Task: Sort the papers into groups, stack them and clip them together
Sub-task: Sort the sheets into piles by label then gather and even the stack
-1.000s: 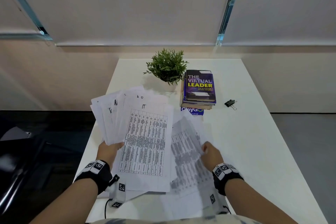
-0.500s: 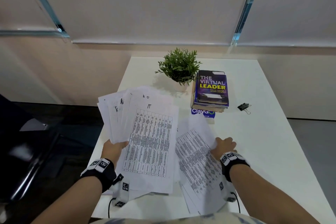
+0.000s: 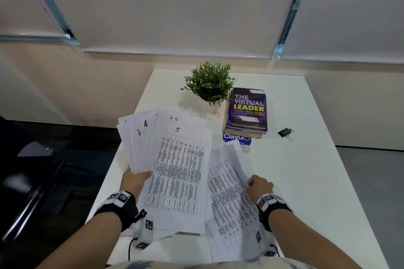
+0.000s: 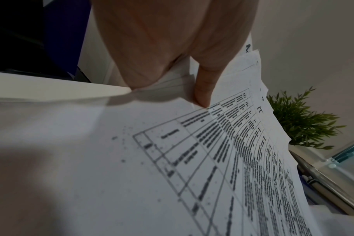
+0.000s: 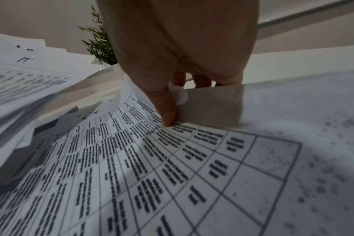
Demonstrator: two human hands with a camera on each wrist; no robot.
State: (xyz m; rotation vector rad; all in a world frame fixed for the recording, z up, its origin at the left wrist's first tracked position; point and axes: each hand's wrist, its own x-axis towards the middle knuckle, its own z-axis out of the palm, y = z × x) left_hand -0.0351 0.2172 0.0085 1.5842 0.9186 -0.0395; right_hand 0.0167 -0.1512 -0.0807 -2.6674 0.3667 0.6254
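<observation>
On the white table [image 3: 306,170], the right hand [image 3: 260,186] has lowered its pinched sheet [image 3: 229,194]; the left hand [image 3: 135,181] still grips the fan [image 3: 175,159], sorting unfinished.

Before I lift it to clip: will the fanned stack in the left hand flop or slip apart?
Probably floppy: the fanned stack is thin loose sheets held at one edge by the left hand. Likely to slide apart, since the sheets are splayed and unclipped; the binder clip lies unused.
</observation>
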